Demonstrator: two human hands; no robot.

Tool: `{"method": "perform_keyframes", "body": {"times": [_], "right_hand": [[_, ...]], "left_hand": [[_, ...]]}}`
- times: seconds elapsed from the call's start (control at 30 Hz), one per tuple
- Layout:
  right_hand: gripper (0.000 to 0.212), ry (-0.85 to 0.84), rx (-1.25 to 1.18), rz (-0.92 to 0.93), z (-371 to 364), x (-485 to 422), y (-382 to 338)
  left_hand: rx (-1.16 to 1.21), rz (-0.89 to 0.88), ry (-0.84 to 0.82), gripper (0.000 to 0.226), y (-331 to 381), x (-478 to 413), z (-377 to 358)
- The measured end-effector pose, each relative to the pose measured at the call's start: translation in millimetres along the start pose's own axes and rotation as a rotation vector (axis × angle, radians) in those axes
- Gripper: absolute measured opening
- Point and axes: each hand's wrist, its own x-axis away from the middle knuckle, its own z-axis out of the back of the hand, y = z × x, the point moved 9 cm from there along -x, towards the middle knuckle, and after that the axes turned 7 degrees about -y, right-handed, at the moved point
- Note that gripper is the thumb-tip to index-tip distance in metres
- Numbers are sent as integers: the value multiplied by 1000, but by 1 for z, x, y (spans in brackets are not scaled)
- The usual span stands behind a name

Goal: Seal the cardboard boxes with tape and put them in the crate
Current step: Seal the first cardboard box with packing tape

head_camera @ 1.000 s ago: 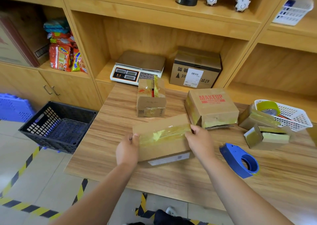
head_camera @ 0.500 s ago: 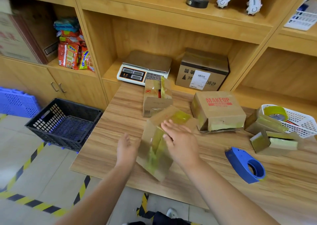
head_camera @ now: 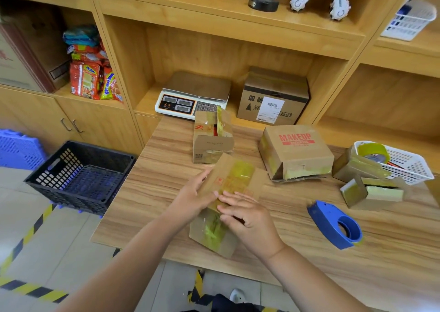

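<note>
- Right fingers (head_camera: pixel 240 201) lie spread and lightly bent on the yellowed tape that crosses the cardboard box (head_camera: pixel 228 176). They look to be pressing it, not gripping, and the right hand (head_camera: pixel 250 219) covers the near end of the strip.
- Left fingers (head_camera: pixel 201 178) curl round the box's left side with the thumb on top, so the left hand (head_camera: pixel 190 200) clamps it in place.
- The box sits tilted and askew on the tabletop (head_camera: pixel 162 192), between the two hands and close to the near edge.
- The step in hand appears to be rubbing the tape down. It would go best with firm strokes from the middle of the strip out to its ends and over the corner onto the near face, where the tape looks wrinkled.
- The left hand's hold matters, since a hard push could slide the box off the near edge.
- The blue tape dispenser (head_camera: pixel 335 226) lies on the tabletop to the right, apart from the hands and within reach if the seam needs another strip.
- The black crate (head_camera: pixel 102 151) stands on the floor to the left, well apart from the box, so the box must go left and down.
- At the far side, a small box (head_camera: pixel 212 145) with raised flaps and the MAKEUP box (head_camera: pixel 297 154), its near flap gaping, look unsealed.
</note>
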Motion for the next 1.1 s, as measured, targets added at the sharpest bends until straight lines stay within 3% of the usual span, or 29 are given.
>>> {"method": "perform_keyframes", "body": {"times": [0.1,0.27,0.33,0.43,0.67,0.93,1.1], "right_hand": [[22,-40,-62,-153,2,1,18],[114,-238,305,-403,0,-7,51],[130,-290,398,-438,-6,-10,55],[137,-296,473,-457,-13,-10,55],[136,-237,368,-619,-1,-4,73],[141,-263,299,-610,-3,-7,79],[138,-239,296,-596,1,-10,79]], "left_hand": [[-74,-4,-75,71,2,6,0],[-345,-52,-150,82,22,9,4],[-425,-57,-189,92,25,7,0],[-460,-23,-260,105,18,6,-6],[-671,-48,-329,102,6,6,-12],[-1098,-121,-413,129,30,-22,-17],[-1291,-54,-594,139,36,-48,-29]]}}
